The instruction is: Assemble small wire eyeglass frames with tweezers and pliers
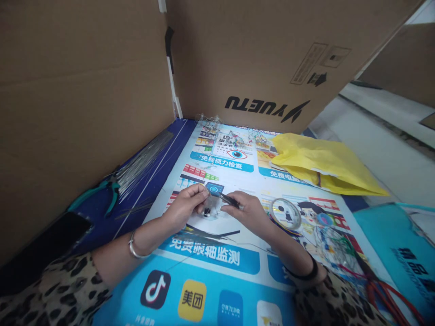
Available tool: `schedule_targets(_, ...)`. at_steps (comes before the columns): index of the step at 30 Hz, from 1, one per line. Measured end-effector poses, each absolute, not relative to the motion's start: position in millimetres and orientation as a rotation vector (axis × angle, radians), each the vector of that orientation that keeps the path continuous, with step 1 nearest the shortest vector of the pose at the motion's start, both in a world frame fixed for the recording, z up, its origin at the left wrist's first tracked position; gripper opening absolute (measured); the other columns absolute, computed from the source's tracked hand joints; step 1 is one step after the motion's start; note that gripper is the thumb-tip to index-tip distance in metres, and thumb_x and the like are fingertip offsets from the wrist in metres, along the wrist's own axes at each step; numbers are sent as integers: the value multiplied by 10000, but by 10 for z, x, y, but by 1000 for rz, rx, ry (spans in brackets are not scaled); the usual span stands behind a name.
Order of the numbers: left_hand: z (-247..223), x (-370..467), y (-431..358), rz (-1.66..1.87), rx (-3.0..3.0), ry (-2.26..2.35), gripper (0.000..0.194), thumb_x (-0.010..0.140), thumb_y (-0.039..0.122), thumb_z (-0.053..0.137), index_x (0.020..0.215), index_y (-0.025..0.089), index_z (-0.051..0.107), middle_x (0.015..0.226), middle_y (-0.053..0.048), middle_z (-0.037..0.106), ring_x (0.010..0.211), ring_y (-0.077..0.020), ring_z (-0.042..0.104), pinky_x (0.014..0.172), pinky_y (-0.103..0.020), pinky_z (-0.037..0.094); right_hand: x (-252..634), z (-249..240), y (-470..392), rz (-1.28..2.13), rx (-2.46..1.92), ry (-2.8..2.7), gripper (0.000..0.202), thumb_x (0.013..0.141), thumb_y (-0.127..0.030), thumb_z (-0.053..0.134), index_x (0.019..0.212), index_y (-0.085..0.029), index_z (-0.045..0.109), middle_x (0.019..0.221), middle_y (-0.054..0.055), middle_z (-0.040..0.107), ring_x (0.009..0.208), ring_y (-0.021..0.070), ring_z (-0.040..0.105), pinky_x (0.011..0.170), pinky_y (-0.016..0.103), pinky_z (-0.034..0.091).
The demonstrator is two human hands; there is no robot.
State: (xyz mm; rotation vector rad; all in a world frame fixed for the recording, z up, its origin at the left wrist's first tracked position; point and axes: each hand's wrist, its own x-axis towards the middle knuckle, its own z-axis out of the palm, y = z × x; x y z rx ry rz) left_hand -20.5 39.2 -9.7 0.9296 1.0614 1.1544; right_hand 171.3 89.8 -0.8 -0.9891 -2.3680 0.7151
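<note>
My left hand (190, 203) is closed in a pinch, with what looks like a thin wire (205, 181) at its fingertips. My right hand (247, 210) is wrapped round a slim dark tool (231, 200), its narrow tip pointing left toward the other hand; whether it is tweezers or small pliers I cannot tell. Between the hands lies something clear and loopy, too fine to make out, over the printed sheet. Just below them, several thin dark strips (210, 235) rest on the sheet. A roll of clear tape (286, 213) lies right of my right hand.
Cardboard walls (84, 68) stand at the left and back. Along the left lie a bundle of silver wires (146, 158), teal-handled pliers (112, 194) and a black phone-like slab (73, 233). At right are a yellow bag (322, 158), tangled wires (335, 244) and red-handled scissors (390, 294).
</note>
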Motion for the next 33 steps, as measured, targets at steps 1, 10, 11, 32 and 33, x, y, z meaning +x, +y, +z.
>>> schedule_targets(1, -94, -204, 390, 1150, 927, 1042, 189, 830, 317, 537, 747, 153, 493, 547, 53, 450, 459, -40, 363, 481, -190, 259, 1715, -15, 900, 706, -984, -2355, 164, 768, -330, 630, 852, -189, 626, 782, 8, 655, 722, 139, 595, 645, 235, 427)
schedule_targets(10, -117, -148, 352, 1087, 833, 935, 207, 823, 328, 546, 735, 152, 482, 560, 40, 471, 446, -40, 359, 468, -195, 242, 1705, -61, 865, 629, -946, -2229, 202, 777, -356, 609, 881, -184, 621, 819, 41, 665, 736, 156, 595, 662, 262, 453)
schedule_targets(11, -116, -140, 345, 1079, 826, 931, 208, 822, 332, 547, 736, 155, 480, 551, 43, 463, 442, -40, 352, 464, -195, 236, 1696, -58, 850, 651, -955, -2207, 195, 777, -352, 607, 877, -185, 624, 816, 40, 666, 732, 155, 596, 663, 263, 455)
schedule_targets(32, -69, -122, 292, 808, 861, 751, 219, 814, 333, 545, 697, 163, 473, 443, 59, 387, 429, -67, 323, 478, -223, 239, 1652, 11, 857, 1162, -1025, -1991, 257, 742, -247, 593, 993, -201, 623, 936, 15, 676, 841, 159, 605, 746, 282, 455)
schedule_targets(33, -69, -122, 292, 809, 861, 759, 219, 811, 334, 548, 697, 162, 475, 449, 58, 394, 427, -66, 321, 478, -223, 243, 1652, 17, 858, 1187, -1005, -2019, 253, 744, -241, 589, 991, -201, 624, 920, 9, 677, 830, 155, 604, 734, 276, 454)
